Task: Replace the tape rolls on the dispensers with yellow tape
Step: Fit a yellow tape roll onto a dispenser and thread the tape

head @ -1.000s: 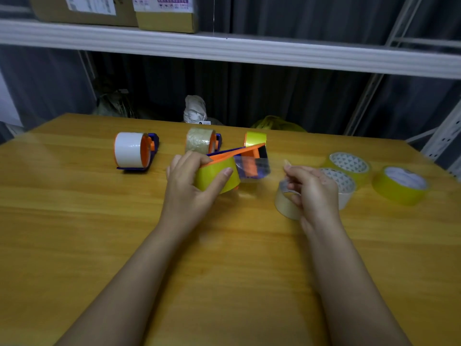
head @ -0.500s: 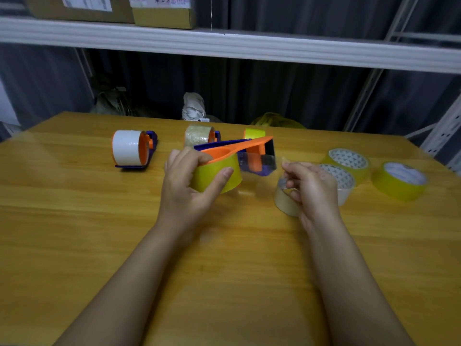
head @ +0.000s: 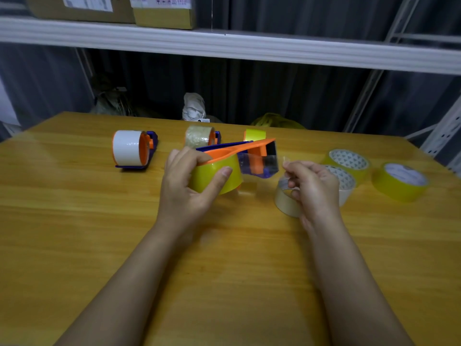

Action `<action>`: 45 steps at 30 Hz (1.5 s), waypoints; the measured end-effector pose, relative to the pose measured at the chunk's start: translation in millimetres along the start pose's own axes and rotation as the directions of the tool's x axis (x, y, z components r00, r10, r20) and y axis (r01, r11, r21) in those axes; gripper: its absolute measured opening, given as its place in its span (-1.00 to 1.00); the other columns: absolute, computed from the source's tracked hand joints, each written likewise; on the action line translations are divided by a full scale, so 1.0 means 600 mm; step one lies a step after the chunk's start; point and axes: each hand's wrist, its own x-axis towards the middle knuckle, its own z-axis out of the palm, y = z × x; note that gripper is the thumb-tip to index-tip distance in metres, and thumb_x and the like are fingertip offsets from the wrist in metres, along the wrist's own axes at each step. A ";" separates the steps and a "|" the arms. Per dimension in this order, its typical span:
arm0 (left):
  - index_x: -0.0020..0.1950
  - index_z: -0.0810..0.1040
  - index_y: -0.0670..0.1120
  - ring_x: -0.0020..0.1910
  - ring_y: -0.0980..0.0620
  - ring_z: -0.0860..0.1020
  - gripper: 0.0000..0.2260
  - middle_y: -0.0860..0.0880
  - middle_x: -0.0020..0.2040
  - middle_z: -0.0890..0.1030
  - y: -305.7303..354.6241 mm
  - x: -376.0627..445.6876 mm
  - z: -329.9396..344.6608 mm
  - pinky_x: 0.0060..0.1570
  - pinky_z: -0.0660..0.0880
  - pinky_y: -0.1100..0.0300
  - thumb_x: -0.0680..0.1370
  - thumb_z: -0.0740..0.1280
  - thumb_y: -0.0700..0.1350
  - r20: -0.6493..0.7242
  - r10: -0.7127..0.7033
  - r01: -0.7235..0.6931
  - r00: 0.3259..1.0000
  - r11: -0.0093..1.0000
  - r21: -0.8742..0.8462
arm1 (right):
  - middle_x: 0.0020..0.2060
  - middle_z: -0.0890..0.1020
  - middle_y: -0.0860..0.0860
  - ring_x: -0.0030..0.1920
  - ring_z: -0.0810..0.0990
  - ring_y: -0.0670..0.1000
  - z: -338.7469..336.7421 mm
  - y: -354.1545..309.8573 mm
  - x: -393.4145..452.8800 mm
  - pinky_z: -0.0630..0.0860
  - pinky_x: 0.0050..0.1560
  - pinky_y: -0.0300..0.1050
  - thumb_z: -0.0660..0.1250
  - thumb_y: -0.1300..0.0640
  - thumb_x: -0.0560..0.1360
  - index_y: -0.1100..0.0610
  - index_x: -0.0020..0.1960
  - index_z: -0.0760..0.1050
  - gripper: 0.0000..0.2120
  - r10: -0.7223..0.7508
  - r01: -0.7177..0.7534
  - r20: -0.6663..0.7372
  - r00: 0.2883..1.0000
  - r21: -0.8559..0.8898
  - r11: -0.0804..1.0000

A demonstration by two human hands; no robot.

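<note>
Tape end (head: 284, 159) pinched in my right hand (head: 313, 188) lies at three o'clock from the yellow roll (head: 217, 177) on the dispenser (head: 239, 149) — my left hand (head: 189, 186) grips that, long axis left-right.

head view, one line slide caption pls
Left hand grips a dispenser loaded with yellow tape; right hand pinches its pulled end.

Wooden table (head: 74, 233) bears tape rolls (head: 399, 182) and dispensers (head: 134, 151).
</note>
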 end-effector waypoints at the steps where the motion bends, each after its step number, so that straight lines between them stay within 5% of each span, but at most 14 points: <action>1: -0.09 0.49 -0.15 -0.14 0.09 0.36 -0.76 0.04 -0.17 0.44 0.000 0.000 0.000 -0.14 0.29 0.34 0.50 0.31 0.03 0.000 -0.001 0.001 1.000 1.000 0.001 | -0.43 0.50 0.00 -0.53 0.41 -0.19 0.000 0.000 0.000 0.32 -0.54 -0.39 0.39 0.30 0.45 0.20 -0.23 0.53 -0.90 -0.006 0.006 -0.002 1.000 -0.009 1.000; 22: -0.10 0.49 -0.17 -0.15 0.06 0.38 -0.76 0.03 -0.18 0.44 0.002 0.000 0.000 -0.15 0.30 0.30 0.50 0.32 0.02 -0.006 0.004 -0.004 1.000 1.000 -0.002 | -0.43 0.53 -0.02 -0.47 0.44 -0.18 0.000 0.009 0.001 0.34 -0.51 -0.39 0.38 0.25 0.47 0.18 -0.18 0.56 -0.95 -0.020 0.022 0.019 1.000 -0.079 0.997; 28: -0.09 0.44 -0.06 -0.18 0.16 0.35 -0.85 0.22 -0.17 0.40 0.005 0.001 -0.001 -0.14 0.27 0.35 0.52 0.29 0.01 0.029 0.017 -0.015 0.999 0.999 -0.046 | -0.47 0.52 -0.07 -0.49 0.43 -0.19 0.001 0.007 0.000 0.35 -0.50 -0.39 0.38 0.27 0.47 0.20 -0.14 0.54 -0.97 -0.036 0.036 0.011 0.999 -0.015 0.999; 33: -0.14 0.46 -0.10 -0.20 0.10 0.38 -0.81 0.18 -0.20 0.42 0.004 0.004 -0.005 -0.18 0.32 0.22 0.52 0.28 0.02 0.039 -0.016 0.019 0.999 0.998 -0.067 | -0.50 0.50 -0.07 -0.50 0.40 -0.18 0.001 0.003 -0.003 0.32 -0.52 -0.39 0.36 0.30 0.48 0.18 -0.20 0.52 -0.90 -0.057 0.056 0.022 0.998 0.029 0.998; 39: -0.17 0.48 -0.08 -0.23 0.30 0.50 -0.80 0.09 -0.25 0.49 -0.005 0.016 -0.031 -0.36 0.35 0.47 0.48 0.33 0.05 0.173 -0.249 0.275 0.953 0.950 -0.149 | -0.43 0.57 -0.01 -0.47 0.49 -0.16 0.003 0.006 -0.005 0.30 -0.57 -0.37 0.36 0.28 0.46 0.15 -0.23 0.51 -0.89 0.045 -0.029 0.132 0.990 -0.121 0.992; 45: -0.33 0.45 0.03 -0.37 0.22 0.46 -0.72 0.09 -0.36 0.47 -0.027 0.032 -0.063 -0.39 0.34 0.36 0.37 0.33 0.22 0.280 -0.455 0.490 0.845 0.869 -0.066 | -0.40 0.62 0.01 -0.42 0.58 -0.12 0.022 0.032 -0.009 0.42 -0.51 -0.32 0.34 0.25 0.52 0.14 -0.14 0.50 -0.93 0.142 -0.082 0.239 0.961 -0.245 0.966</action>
